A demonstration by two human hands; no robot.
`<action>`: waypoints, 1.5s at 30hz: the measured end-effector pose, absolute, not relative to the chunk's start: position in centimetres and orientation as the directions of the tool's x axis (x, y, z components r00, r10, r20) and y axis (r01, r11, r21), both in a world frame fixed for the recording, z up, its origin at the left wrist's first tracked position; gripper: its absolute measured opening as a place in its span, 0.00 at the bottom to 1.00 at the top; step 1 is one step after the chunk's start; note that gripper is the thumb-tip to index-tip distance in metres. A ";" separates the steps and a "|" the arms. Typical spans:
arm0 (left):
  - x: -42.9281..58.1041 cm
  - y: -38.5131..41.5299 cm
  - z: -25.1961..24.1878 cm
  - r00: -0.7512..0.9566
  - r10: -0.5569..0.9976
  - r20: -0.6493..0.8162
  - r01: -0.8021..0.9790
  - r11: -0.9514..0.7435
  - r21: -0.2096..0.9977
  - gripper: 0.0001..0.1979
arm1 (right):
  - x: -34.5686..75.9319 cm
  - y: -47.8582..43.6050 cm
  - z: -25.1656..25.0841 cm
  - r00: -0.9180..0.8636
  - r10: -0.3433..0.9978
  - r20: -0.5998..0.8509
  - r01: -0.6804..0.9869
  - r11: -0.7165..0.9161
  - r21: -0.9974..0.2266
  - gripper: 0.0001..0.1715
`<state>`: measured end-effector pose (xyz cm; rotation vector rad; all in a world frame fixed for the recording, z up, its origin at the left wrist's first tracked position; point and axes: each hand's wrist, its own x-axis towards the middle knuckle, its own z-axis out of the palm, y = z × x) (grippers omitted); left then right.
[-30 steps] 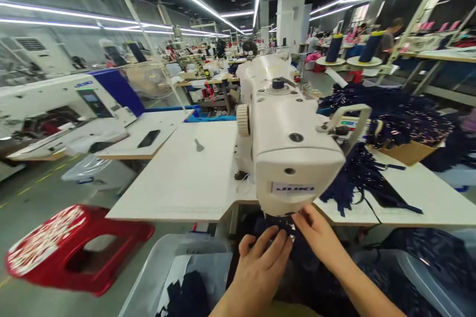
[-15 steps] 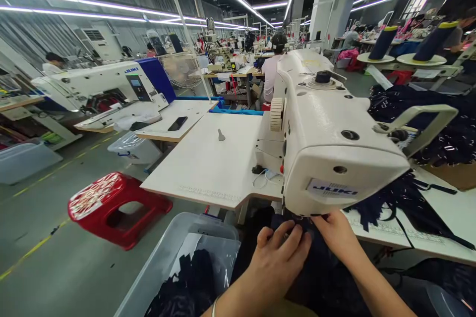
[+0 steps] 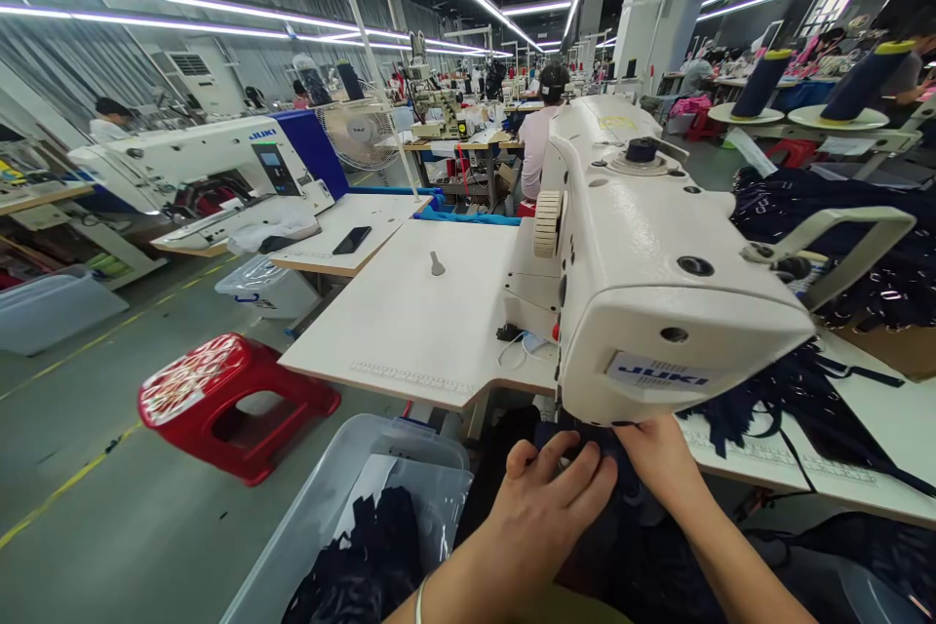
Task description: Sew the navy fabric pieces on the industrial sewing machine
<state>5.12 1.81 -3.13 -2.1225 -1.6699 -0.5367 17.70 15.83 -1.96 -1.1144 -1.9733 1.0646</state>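
A white sewing machine (image 3: 643,273) stands on a white table (image 3: 416,312) in front of me. My left hand (image 3: 548,507) and my right hand (image 3: 658,463) press together on dark navy fabric (image 3: 621,556) right under the machine's head. Both hands have their fingers bent onto the cloth, pinching it. The needle area is hidden by the machine head and my fingers. A thin bangle shows on my left wrist.
A clear plastic bin (image 3: 351,526) with dark fabric pieces sits at my lower left. A red stool (image 3: 226,400) stands on the floor to the left. Navy strips (image 3: 790,400) lie on the table right of the machine. A phone (image 3: 351,240) rests on the neighbouring table. Other workers sit farther back.
The view swung to the right and settled. My hands stayed at the machine's head on the dark fabric, with only small finger shifts.
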 end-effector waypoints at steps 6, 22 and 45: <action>5.7 2.4 -3.9 0.140 0.787 0.601 0.986 -0.165 -0.014 0.15 | 17.7 16.2 -2.2 -0.422 0.893 0.160 0.366 0.329 -0.871 0.19; 5.4 2.4 -2.4 0.157 0.769 0.620 0.972 -0.232 0.042 0.14 | 20.2 16.2 -1.8 -0.545 0.828 0.134 0.416 0.405 -0.814 0.17; 6.6 2.5 -0.9 -0.102 0.843 0.528 0.858 -0.194 0.475 0.05 | 23.4 11.1 -0.2 -0.692 0.687 0.222 0.314 0.563 -0.764 0.07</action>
